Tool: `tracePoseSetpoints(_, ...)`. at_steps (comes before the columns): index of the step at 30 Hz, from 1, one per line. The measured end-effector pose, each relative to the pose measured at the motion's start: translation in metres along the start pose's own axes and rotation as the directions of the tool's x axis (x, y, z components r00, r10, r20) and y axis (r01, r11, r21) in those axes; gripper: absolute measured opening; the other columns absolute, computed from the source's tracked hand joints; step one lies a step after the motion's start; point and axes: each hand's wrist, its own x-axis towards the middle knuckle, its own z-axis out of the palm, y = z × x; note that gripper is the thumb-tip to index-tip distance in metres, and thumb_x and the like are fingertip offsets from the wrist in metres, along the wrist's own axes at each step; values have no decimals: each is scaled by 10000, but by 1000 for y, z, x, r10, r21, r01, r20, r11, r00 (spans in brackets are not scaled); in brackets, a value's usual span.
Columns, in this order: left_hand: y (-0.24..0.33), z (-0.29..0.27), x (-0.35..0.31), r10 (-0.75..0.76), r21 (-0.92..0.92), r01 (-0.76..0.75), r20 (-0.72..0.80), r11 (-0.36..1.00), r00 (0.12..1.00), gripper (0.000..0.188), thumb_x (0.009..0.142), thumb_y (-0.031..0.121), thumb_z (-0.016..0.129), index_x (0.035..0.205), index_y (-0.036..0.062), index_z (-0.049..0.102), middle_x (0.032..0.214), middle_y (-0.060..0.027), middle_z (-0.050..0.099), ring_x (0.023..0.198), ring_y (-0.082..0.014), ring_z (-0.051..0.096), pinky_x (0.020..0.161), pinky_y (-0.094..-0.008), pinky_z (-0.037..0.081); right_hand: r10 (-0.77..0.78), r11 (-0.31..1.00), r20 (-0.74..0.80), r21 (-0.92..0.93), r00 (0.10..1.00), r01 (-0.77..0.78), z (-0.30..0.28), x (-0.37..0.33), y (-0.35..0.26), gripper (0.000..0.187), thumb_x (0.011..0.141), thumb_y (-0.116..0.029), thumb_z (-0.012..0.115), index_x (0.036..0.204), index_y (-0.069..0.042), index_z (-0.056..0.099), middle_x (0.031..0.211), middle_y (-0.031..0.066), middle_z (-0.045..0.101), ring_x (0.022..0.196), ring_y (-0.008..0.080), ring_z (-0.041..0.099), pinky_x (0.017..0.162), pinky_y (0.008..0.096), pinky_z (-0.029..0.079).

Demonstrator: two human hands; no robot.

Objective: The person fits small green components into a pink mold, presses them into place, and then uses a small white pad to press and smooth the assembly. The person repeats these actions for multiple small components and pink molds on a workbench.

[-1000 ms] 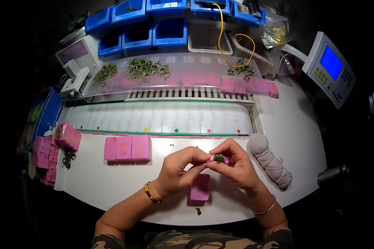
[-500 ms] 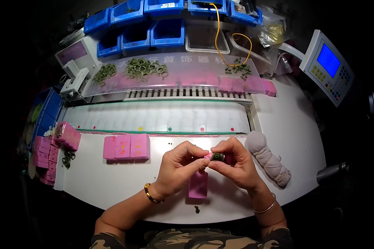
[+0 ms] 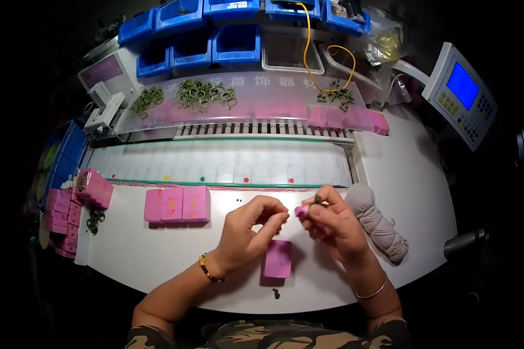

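Above the middle of the white table, my right hand [image 3: 334, 224] is closed on a small pink piece [image 3: 300, 212] and a dark green piece [image 3: 316, 200], whose shape is mostly hidden by the fingers. My left hand [image 3: 253, 230] is beside it, thumb and forefinger pinched together; whether anything tiny is between them I cannot make out. A gap separates the two hands. Below them a pink block [image 3: 277, 259] lies on the table, with a small dark green scrap [image 3: 276, 294] nearer to me.
Three pink blocks [image 3: 177, 205] stand in a row at left, beside more stacked pink blocks [image 3: 64, 216]. A wrapped grey cloth bundle [image 3: 377, 224] lies at right. Beyond runs a pale belt [image 3: 227, 163]; green rings [image 3: 204, 95] sit on a clear shelf [image 3: 268, 110] under blue bins [image 3: 236, 45].
My hands have moved apart; the pink and green pieces, held between both before, are now in my right hand alone. The coloured dots on the belt have shifted left.
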Motion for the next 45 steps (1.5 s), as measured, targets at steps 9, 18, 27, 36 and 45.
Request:
tracePoseSetpoints(9, 8, -1, 6, 103, -1, -104, 138, 995, 985, 216, 918, 14, 702, 1129, 2, 658, 985, -79, 670, 872, -173, 701, 735, -278, 586, 157, 972, 141, 151, 978, -178, -7, 1, 8, 108, 1035, -193, 596, 1104, -123, 551, 886, 42, 639, 626, 27, 440, 542, 186, 328)
tracePoseSetpoints(18, 8, -8, 3, 219, 243, -264, 196, 934, 956, 152, 863, -23, 728, 994, -13, 651, 873, -80, 678, 714, -138, 674, 634, -262, 547, 126, 989, 123, -94, 984, -115, 5, 0, 10, 99, 1039, -192, 591, 1074, -113, 544, 801, -17, 594, 621, 31, 413, 542, 210, 290)
tracePoseSetpoints(27, 10, -8, 3, 91, 54, -98, 125, 994, 988, 101, 866, -19, 735, 911, -13, 645, 843, -59, 685, 722, -86, 659, 633, -230, 539, 84, 996, 141, -43, 986, -78, 9, 0, 13, 99, 1038, -181, 580, 1098, -116, 537, 809, -36, 555, 644, 28, 398, 549, 211, 272)
tracePoseSetpoints(36, 6, -6, 0, -77, -189, 88, 69, 978, 995, 113, 896, -37, 702, 928, 6, 602, 857, -48, 657, 715, -92, 643, 629, -236, 539, -12, 968, 143, -246, 990, 47, 10, -5, 3, 155, 992, -98, 645, 1123, -93, 562, 905, -39, 557, 752, 22, 454, 668, 181, 373)
tracePoseSetpoints(45, -11, -40, 14, -443, -824, 384, 185, 416, 877, 147, 996, 201, 538, 968, 59, 564, 807, -34, 548, 665, -125, 529, 508, -237, 430, -334, 753, 86, -574, 939, 321, -6, -2, 3, 231, 945, 5, 651, 1154, -32, 560, 953, -5, 580, 793, 31, 507, 685, 175, 414)
